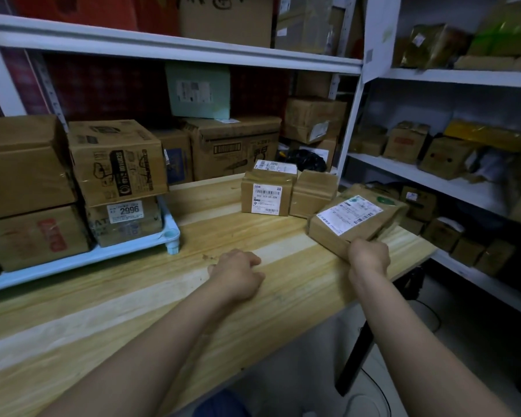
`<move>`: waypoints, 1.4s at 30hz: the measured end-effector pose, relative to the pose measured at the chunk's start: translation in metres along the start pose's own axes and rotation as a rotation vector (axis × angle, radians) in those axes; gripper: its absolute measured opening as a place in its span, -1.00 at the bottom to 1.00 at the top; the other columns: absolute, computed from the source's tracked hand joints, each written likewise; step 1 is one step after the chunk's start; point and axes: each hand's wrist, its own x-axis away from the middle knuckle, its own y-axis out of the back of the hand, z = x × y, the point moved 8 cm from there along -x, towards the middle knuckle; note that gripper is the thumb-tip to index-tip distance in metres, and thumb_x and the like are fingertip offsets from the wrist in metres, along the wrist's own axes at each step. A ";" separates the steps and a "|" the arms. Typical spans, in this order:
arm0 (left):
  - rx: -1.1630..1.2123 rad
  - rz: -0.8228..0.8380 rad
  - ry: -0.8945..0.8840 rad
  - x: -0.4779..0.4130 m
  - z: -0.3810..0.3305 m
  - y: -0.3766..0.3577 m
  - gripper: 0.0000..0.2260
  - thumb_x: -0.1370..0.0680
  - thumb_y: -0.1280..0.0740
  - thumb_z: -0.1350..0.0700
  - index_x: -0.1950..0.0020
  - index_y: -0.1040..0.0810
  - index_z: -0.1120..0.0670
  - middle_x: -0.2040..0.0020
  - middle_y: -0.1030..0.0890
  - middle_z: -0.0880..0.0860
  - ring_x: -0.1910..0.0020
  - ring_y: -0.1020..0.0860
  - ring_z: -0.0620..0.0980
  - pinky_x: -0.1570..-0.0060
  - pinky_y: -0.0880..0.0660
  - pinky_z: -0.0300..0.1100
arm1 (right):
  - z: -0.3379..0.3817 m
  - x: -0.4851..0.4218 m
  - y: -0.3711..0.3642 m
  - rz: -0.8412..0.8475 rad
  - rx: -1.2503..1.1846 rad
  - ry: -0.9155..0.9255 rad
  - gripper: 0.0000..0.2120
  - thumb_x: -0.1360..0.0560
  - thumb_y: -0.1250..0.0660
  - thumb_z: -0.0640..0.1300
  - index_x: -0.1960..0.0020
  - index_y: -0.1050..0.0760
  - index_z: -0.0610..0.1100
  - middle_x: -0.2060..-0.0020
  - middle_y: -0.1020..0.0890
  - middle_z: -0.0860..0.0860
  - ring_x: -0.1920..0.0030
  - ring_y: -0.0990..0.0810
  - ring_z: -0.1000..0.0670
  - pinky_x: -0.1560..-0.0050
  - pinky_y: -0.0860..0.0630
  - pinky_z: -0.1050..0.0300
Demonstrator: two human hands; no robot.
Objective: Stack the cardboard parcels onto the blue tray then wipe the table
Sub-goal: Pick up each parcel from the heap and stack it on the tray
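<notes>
Here, the right hand [369, 255] grips a flat parcel [354, 219].

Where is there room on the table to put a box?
Bare table between the blue tray and the small parcels, and all along the near left edge. Crowded: the tray, and the right corner, where the right hand grips a flat parcel.

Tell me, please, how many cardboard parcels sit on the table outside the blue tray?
3: a labelled parcel at the back, a plain parcel right of it, a flat parcel at the right edge in the right hand. Others may hide behind.
</notes>
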 end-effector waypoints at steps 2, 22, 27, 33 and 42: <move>0.006 0.002 0.003 0.000 0.001 0.000 -0.60 -0.53 -0.30 -0.14 -0.38 -0.44 -0.17 -0.41 -0.42 -0.04 -0.41 -0.34 0.04 -0.37 -0.30 0.04 | -0.002 0.005 0.001 -0.003 0.018 0.041 -0.55 -0.52 -0.25 -0.06 -0.38 -0.39 -0.19 -0.34 -0.47 -0.19 -0.30 -0.47 -0.29 -0.30 -0.46 -0.11; 0.430 -0.051 -0.013 0.002 0.015 0.011 -0.65 -0.56 -0.34 -0.01 -0.33 -0.51 0.00 -0.25 -0.58 -0.03 -0.27 -0.52 -0.02 -0.32 -0.37 -0.20 | -0.005 0.049 -0.016 0.306 -0.515 0.162 -0.66 -0.56 -0.24 -0.29 -0.23 -0.15 -0.12 -0.02 -0.46 -0.09 0.20 -0.57 -0.04 0.09 -0.58 0.08; 0.710 -0.182 0.036 0.014 0.024 0.042 -0.72 -0.62 -0.24 -0.01 -0.33 -0.50 -0.03 -0.13 -0.58 -0.02 -0.14 -0.55 -0.01 -0.22 -0.45 -0.14 | 0.004 0.074 -0.044 0.576 -0.492 0.186 -0.60 -0.58 -0.22 -0.32 -0.37 -0.20 -0.22 -0.07 -0.51 -0.13 0.18 -0.61 -0.02 0.10 -0.63 0.01; 0.917 -0.391 0.076 0.031 0.051 0.077 -0.70 -0.65 -0.18 -0.02 -0.33 -0.52 -0.02 -0.26 -0.58 -0.03 -0.23 -0.51 -0.02 -0.32 -0.39 -0.09 | 0.001 0.109 -0.079 0.815 -0.426 0.157 -0.57 -0.56 -0.21 -0.38 -0.41 -0.24 -0.26 -0.13 -0.54 -0.20 0.12 -0.62 -0.07 0.29 -0.64 0.08; 0.976 -0.479 0.070 0.052 0.081 0.103 -0.75 -0.64 -0.21 0.00 -0.22 -0.61 -0.02 -0.14 -0.64 -0.07 -0.14 -0.56 -0.09 -0.25 -0.45 -0.15 | 0.001 0.143 -0.108 0.991 -0.344 0.226 -0.59 -0.56 -0.25 -0.39 -0.37 -0.32 -0.18 0.07 -0.68 -0.13 0.15 -0.68 -0.07 0.13 -0.64 -0.02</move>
